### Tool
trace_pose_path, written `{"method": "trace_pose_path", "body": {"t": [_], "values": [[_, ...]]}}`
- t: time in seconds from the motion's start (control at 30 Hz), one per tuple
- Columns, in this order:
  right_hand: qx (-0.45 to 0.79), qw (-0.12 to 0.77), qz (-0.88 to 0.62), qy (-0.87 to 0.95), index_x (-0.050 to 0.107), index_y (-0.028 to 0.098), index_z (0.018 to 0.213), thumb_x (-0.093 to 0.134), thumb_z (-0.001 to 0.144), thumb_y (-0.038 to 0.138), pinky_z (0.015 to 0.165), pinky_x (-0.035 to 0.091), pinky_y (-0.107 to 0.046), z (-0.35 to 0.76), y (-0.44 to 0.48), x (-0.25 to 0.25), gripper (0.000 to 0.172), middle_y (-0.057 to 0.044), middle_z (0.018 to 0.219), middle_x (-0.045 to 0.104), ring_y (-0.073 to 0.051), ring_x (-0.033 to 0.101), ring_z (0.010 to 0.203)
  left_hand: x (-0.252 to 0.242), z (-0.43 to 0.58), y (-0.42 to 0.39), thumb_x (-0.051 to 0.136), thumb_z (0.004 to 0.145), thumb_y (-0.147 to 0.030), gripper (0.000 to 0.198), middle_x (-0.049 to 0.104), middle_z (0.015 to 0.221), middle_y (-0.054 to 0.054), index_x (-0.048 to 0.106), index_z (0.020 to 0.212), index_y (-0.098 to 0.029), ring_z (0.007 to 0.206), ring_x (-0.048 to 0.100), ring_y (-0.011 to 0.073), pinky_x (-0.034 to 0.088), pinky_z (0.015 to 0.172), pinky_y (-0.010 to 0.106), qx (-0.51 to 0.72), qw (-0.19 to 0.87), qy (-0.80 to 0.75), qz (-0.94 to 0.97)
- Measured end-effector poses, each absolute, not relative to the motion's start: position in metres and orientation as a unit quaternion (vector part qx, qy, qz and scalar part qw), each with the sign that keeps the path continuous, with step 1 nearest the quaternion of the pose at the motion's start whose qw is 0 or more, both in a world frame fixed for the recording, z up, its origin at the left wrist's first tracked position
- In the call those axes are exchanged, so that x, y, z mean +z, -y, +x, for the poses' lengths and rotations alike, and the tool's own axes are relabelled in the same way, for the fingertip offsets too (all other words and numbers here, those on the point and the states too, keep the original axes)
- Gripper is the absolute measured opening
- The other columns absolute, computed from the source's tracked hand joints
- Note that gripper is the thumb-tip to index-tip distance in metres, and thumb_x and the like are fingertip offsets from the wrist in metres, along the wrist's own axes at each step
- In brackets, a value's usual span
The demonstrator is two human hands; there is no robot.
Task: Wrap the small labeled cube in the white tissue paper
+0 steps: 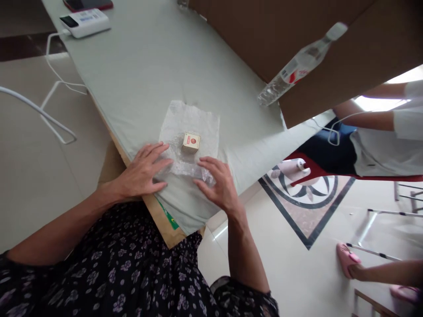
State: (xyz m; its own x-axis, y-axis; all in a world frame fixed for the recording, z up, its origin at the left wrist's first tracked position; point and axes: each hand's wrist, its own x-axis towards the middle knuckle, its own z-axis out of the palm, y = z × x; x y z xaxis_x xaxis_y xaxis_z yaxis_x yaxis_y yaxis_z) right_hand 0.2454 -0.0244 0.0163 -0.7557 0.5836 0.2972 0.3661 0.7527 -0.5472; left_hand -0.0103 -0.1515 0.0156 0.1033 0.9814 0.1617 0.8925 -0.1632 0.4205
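Observation:
A sheet of bubble wrap (205, 125) lies spread on the cloth-covered table, with a small cream box (191, 143) bearing a red label resting on its middle. My left hand (145, 169) lies at the left edge of the wrap, fingers spread and pointing toward the box without touching it. At the near right corner of the sheet is my right hand (216, 180), its fingers apart and curved over the crinkled edge. Neither hand grips anything that I can see.
A clear plastic bottle (294, 70) stands beside a large brown cardboard panel (244, 35). At the far left are a white power bank (86, 23) with a cable and a dark phone (87, 4). To the right sits another person (373, 145); a pink shoe (346, 260) shows lower down.

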Motion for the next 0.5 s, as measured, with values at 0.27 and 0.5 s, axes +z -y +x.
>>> {"method": "trace_pose_path", "body": {"t": [0.27,0.5], "values": [[0.129,0.226,-0.307,0.915,0.073,0.026,0.101,0.049,0.105,0.021,0.106,0.047,-0.047,0.222,0.039,0.004,0.025,-0.008,0.125,0.079,-0.025,0.071,0.11,0.018,0.012,0.126,0.058,0.094,-0.024,0.019,0.063,0.152,0.009,0.076,0.102,-0.024,0.146,0.054,0.0342,0.036,0.127,0.059,0.262,0.067,-0.661,0.7],[0.188,0.324,-0.333,0.865,0.07,0.024,0.095,0.055,0.104,0.029,0.1,0.051,-0.041,0.206,-0.004,0.023,0.018,-0.008,0.121,0.078,-0.025,0.072,0.117,0.042,0.003,0.088,0.067,0.086,-0.031,0.018,0.074,0.133,0.008,0.072,0.102,-0.024,0.129,0.066,0.0307,0.047,0.118,0.05,0.333,0.085,-0.695,0.631]]}}
